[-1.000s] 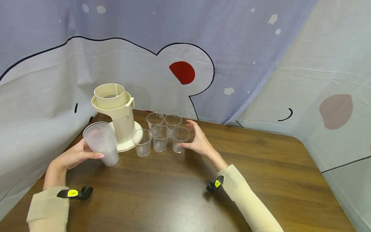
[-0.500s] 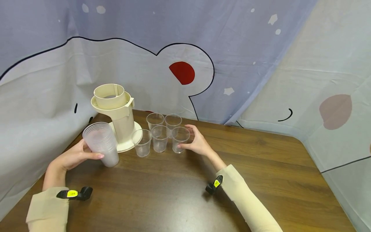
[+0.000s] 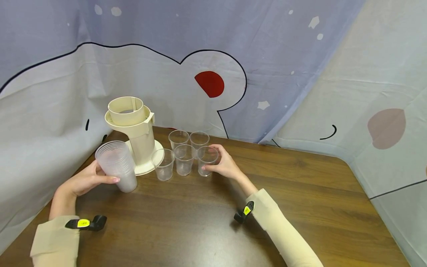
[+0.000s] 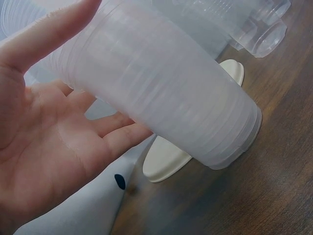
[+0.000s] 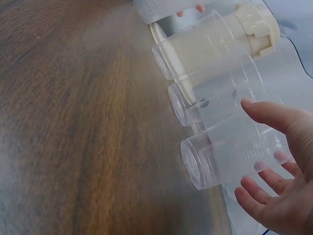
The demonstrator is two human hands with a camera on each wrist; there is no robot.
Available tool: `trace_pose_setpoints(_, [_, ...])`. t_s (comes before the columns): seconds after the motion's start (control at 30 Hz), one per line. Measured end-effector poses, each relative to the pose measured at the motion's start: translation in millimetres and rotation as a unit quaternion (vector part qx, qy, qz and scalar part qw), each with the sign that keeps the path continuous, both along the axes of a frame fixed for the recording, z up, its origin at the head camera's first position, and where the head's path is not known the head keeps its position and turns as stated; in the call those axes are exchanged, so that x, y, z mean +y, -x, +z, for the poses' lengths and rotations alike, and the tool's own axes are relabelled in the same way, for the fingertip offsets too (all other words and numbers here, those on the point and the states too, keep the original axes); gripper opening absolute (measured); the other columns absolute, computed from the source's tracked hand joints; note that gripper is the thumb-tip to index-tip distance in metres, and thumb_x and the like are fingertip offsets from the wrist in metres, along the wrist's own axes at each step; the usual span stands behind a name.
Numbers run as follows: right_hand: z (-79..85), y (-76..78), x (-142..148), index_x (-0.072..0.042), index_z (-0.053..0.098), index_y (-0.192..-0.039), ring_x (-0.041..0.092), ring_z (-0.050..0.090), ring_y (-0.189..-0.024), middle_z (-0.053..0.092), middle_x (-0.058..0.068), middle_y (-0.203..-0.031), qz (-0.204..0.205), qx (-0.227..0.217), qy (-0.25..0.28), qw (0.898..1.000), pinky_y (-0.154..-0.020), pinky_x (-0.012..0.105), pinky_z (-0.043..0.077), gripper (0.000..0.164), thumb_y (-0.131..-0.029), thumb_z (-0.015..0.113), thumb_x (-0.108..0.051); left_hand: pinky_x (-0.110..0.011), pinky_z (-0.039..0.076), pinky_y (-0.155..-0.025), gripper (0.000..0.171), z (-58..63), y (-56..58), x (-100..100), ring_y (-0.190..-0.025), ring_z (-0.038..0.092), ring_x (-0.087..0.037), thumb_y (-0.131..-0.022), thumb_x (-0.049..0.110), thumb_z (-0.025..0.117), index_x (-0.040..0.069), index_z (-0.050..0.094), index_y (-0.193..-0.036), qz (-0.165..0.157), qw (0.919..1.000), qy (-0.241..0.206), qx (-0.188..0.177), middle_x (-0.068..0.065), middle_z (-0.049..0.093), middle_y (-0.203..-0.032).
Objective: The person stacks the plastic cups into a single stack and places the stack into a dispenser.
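Note:
My left hand [image 3: 81,181] grips a tall stack of nested clear plastic cups [image 3: 116,163], tilted with the rims up and to the left. In the left wrist view, the thumb crosses the stack [image 4: 161,93] near its rims and the fingers lie behind. Several single clear cups stand upright in two rows. My right hand [image 3: 227,164] curves around the front right plastic cup [image 3: 205,159], thumb in front and fingers on its far side. In the right wrist view, fingertips [image 5: 259,166] show at the wall of that cup [image 5: 210,156].
A cream plastic appliance part [image 3: 141,142] with a round base and an open ring top stands behind the stack. Beside it are the front left cup [image 3: 164,168], the front middle cup [image 3: 184,163] and two rear cups. A patterned curtain [image 3: 273,74] hangs behind the wooden table [image 3: 186,222].
My right hand has moved left and drawn in from wide apart to around the front right cup. The left hand and its stack have stayed in place.

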State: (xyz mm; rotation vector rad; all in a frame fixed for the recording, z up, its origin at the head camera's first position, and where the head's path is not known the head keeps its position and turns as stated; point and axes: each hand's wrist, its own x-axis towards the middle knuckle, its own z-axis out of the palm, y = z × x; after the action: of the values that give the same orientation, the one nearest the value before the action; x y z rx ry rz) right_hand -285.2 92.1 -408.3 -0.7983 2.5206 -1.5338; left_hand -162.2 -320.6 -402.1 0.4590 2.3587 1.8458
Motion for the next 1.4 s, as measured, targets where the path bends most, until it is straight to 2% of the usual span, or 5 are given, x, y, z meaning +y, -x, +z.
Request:
trace_pose_setpoints(0.27, [-0.2, -1.9, -0.9, 0.000, 0.040, -0.135, 0.033, 0.060, -0.092, 0.054, 0.026, -0.132, 0.002, -0.021, 0.002, 1.000, -0.070, 0.023, 0.047, 0.076, -0.072, 0.082, -0.007, -0.016, 0.047, -0.081, 0.070, -1.0, -0.3, -0.1, -0.103, 0.055, 0.002, -0.080, -0.010, 0.064, 0.030, 0.034, -0.129, 0.000, 1.0000, 0.000, 0.002, 0.017, 0.055, -0.116])
trace_pose_setpoints(0.5, [-2.1, -1.4, -0.3, 0.002, 0.038, -0.136, 0.039, 0.049, -0.125, 0.051, 0.027, -0.133, 0.004, -0.036, 0.029, 0.999, -0.079, 0.025, 0.047, 0.077, -0.072, 0.081, -0.003, -0.016, 0.047, -0.081, 0.070, -0.7, -1.3, 1.6, -0.103, 0.056, 0.002, -0.079, -0.011, 0.063, 0.029, 0.036, -0.129, -0.007, 0.9999, -0.013, 0.006, 0.017, 0.057, -0.116])
trace_pose_setpoints(0.77, [-3.6, -0.7, 1.5, 0.001, 0.036, -0.134, 0.038, 0.048, -0.127, 0.051, 0.025, -0.134, -0.006, -0.049, 0.041, 0.998, -0.084, 0.028, 0.047, 0.077, -0.072, 0.081, -0.003, -0.016, 0.047, -0.081, 0.071, -0.1, -0.1, 2.1, -0.104, 0.055, 0.003, -0.079, -0.011, 0.063, 0.029, 0.035, -0.130, -0.004, 0.9999, -0.006, 0.009, 0.017, 0.055, -0.117])
trace_pose_setpoints(1.07, [-1.2, -6.0, 2.2, 0.004, 0.038, -0.132, 0.043, 0.047, -0.125, 0.049, 0.028, -0.134, -0.020, -0.069, 0.057, 0.996, -0.098, 0.049, 0.044, 0.070, -0.075, 0.078, -0.004, -0.019, 0.048, -0.080, 0.072, 1.1, -1.7, 1.3, -0.104, 0.053, 0.004, -0.080, -0.008, 0.065, 0.030, 0.032, -0.131, 0.006, 0.9999, 0.014, 0.000, 0.019, 0.053, -0.117])
trace_pose_setpoints(1.4, [2.5, -5.0, 2.8, 0.002, 0.039, -0.131, 0.040, 0.048, -0.125, 0.050, 0.028, -0.133, -0.018, -0.056, 0.074, 0.996, -0.098, 0.052, 0.043, 0.071, -0.073, 0.079, -0.002, -0.019, 0.049, -0.080, 0.070, 1.1, -1.1, 1.7, -0.104, 0.054, 0.003, -0.080, -0.008, 0.064, 0.030, 0.034, -0.131, -0.001, 1.0000, 0.008, 0.000, 0.019, 0.054, -0.117])
